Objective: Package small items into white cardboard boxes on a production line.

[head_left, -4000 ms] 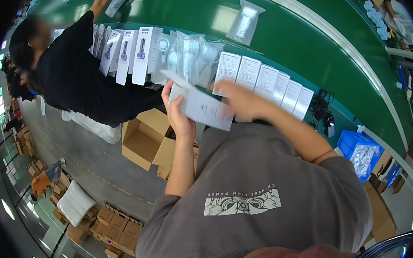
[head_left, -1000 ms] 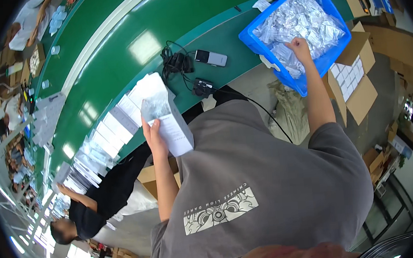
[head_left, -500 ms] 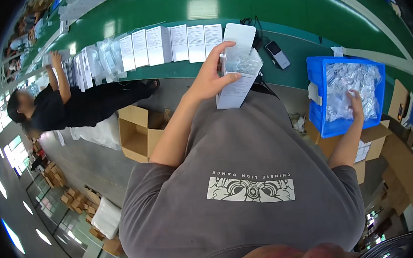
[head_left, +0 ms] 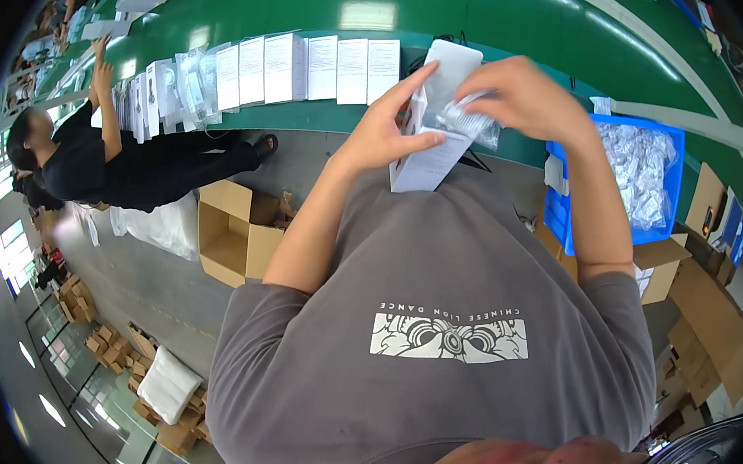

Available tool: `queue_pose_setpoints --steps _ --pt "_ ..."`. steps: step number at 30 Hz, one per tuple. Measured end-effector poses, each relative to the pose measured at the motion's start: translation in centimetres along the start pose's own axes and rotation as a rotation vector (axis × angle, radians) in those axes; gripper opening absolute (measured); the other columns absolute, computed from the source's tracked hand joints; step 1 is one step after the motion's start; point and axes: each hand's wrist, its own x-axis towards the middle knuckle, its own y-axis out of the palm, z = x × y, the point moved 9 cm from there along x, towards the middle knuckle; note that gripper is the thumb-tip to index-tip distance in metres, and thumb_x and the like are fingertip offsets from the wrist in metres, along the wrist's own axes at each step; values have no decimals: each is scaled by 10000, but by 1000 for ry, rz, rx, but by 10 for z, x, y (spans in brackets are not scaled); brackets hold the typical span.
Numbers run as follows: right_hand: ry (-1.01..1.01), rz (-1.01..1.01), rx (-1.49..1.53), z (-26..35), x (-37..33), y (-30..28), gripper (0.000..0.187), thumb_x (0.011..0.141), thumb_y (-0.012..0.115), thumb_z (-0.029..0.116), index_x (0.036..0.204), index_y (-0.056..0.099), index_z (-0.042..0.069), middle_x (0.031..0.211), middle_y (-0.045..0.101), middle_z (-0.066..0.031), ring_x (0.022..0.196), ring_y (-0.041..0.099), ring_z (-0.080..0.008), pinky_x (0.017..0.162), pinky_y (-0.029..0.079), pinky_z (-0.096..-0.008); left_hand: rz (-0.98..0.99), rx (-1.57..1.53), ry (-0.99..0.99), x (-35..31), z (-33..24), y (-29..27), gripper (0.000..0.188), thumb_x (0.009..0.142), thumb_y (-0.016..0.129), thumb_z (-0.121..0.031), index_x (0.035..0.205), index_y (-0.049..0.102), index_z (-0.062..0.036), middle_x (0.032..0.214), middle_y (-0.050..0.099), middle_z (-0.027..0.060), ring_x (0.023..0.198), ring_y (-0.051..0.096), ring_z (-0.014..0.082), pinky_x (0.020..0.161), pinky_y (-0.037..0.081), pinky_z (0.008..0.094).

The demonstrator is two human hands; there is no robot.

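Since the earlier look, the right hand (head_left: 534, 100) has been moved out of the blue bin (head_left: 557, 210) and over to the white box (head_left: 421, 165), and a clear packet (head_left: 471, 119) has been brought with it. The box is kept near the belly, in much the same place.

The box is held from its left side by the left hand (head_left: 375, 138). Its thumb is laid on the near face, and its fingers are bent round the far edge. The packet is pinched by the right hand, with the thumb and fingers closed on it.

The packet is held right by the open top of the box, between the two hands. The box is tipped: its long side is pointed up and away from the belly, and leaned a bit to the right. So the open top is turned toward the right hand, which is the nearer one to it. The flap (head_left: 459, 58) is stood up past the top, beyond the packet.

Much of the open top is covered by the packet and the right hand, so it cannot be told if any of the packet is inside yet. The right hand is a bit blurred. Only pale stripes are shown in the packet. Some wires (head_left: 451, 37) are mostly hidden behind the flap, and part of the bin is covered by the right arm.
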Motion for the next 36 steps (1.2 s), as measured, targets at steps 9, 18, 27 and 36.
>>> queue_pose_setpoints --steps 9,18,27,36 --pt "-148 -112 74 40 52 22 130 840 689 53 932 633 -19 1068 661 -178 937 638 -333 799 504 -391 -272 -256 -70 -46 38 -30 955 799 814 -171 1578 265 -108 1349 534 140 1086 563 168 916 488 316" --pt "-18 386 58 36 101 94 192 908 621 144 993 629 -28 877 669 -211 848 650 -388 773 500 -439 -497 -362 -81 -79 52 -66 846 841 779 -111 1523 279 -154 1236 510 118 936 554 131 802 488 271" --pt "-37 842 -38 50 188 142 214 910 598 195 980 607 -6 877 687 -130 829 667 -238 716 498 -402 -433 -297 -65 -88 74 -142 817 859 756 -76 1518 281 -170 1278 456 149 1028 565 142 801 496 265" --pt "-91 749 -484 102 277 175 285 887 641 172 1114 633 1 952 704 -144 941 671 -254 826 519 -343 -345 -540 -111 -102 117 -231 763 842 759 -49 1484 352 -121 1317 463 106 1094 560 140 809 525 261"
